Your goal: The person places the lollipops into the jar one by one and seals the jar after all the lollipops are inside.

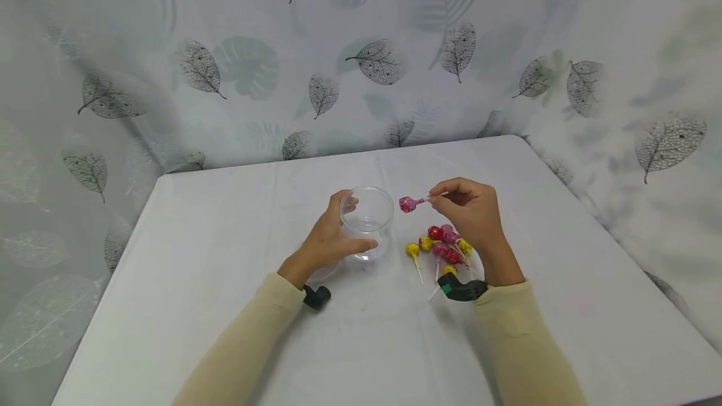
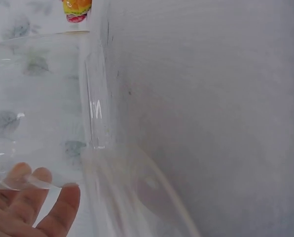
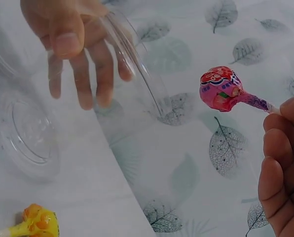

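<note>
My left hand (image 1: 331,237) grips a clear round plastic jar (image 1: 366,221) around its side, thumb in front and fingers behind. The mouth of the jar faces up, and nothing shows inside it. Between thumb and fingertips, my right hand (image 1: 470,212) pinches the white stick of a pink-and-red wrapped lollipop (image 3: 221,90). Its candy head (image 1: 407,204) points left, a short way right of the jar's rim. Below the right hand lies a loose pile of lollipops (image 1: 445,249) in yellow, red and pink wrappers, partly hidden by the wrist.
A clear round lid (image 1: 324,273) lies on the white-covered table (image 1: 186,281), partly behind the left wrist. One yellow lollipop (image 1: 413,249) sits at the pile's left edge. A leaf-patterned curtain (image 1: 361,105) closes in the table's back and sides.
</note>
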{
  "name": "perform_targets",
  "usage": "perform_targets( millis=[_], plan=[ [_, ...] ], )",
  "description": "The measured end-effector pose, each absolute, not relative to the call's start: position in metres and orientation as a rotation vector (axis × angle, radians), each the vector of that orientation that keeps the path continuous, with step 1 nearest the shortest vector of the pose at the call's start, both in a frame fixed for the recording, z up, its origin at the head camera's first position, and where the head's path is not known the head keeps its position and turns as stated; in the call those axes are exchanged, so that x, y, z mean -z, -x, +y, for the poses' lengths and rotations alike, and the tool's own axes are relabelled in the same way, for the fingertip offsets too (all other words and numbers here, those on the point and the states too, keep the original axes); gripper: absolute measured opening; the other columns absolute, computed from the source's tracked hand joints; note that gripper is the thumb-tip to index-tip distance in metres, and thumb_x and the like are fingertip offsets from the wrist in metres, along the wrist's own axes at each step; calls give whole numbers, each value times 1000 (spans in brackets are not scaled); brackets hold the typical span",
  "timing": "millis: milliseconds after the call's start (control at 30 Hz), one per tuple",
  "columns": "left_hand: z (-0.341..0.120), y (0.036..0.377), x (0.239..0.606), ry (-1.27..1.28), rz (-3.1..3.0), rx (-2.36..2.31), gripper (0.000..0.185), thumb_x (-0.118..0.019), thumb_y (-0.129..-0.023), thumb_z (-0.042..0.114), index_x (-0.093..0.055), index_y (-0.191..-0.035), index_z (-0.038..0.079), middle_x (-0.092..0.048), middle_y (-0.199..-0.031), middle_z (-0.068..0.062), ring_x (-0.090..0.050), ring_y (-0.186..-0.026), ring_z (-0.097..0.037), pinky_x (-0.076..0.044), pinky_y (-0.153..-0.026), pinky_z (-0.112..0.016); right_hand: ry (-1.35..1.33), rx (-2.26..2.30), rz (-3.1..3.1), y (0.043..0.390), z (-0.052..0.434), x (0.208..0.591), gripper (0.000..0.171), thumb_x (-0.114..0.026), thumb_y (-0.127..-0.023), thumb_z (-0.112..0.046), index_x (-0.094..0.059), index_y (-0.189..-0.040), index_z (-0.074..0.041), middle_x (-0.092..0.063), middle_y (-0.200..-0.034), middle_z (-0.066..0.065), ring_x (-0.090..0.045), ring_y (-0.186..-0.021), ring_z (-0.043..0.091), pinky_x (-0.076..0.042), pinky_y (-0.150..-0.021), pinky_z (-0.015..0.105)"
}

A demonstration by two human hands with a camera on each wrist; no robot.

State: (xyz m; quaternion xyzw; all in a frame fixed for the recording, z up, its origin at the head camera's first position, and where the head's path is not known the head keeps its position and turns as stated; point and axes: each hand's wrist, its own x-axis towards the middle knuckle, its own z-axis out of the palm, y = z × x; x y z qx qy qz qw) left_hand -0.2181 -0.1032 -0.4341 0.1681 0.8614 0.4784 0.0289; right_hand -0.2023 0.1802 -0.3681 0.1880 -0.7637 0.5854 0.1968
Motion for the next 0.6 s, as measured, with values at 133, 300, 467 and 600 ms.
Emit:
perform_targets(
  millis=[133, 300, 467, 600],
  plan=[
    [-103, 218, 433, -503, 2660, -1470, 108, -94, -76, 39, -24, -156, 24, -50, -156, -6, -47, -142, -28, -38, -115, -57, -514, -1651, -2137, 205, 175, 367, 7, -69, -92, 6, -76, -91, 4, -74, -91, 18, -65, -71, 12, -55, -66, 21],
    [-102, 218, 431, -487, 2637, -1483, 108, -94, -76, 38, -24, -157, 24, -49, -157, -7, -47, -142, -29, -39, -115, -57, -516, -1689, -2118, 208, 169, 367, 7, -69, -92, 6, -76, -91, 5, -74, -90, 14, -64, -69, 12, -54, -63, 20],
    [-102, 217, 430, -466, 2617, -1490, 107, -94, -76, 38, -24, -156, 26, -48, -158, -8, -46, -143, -29, -39, -115, -57, -518, -1689, -2158, 211, 165, 369, 7, -70, -93, 4, -77, -92, 4, -74, -91, 14, -62, -69, 13, -52, -59, 21],
    [-103, 217, 431, -451, 2626, -1487, 107, -94, -75, 39, -25, -156, 27, -49, -158, -8, -47, -142, -28, -39, -115, -57, -519, -1659, -2197, 214, 161, 369, 7, -71, -93, 2, -78, -93, 2, -74, -93, 16, -63, -69, 13, -52, -58, 21]
  ],
)
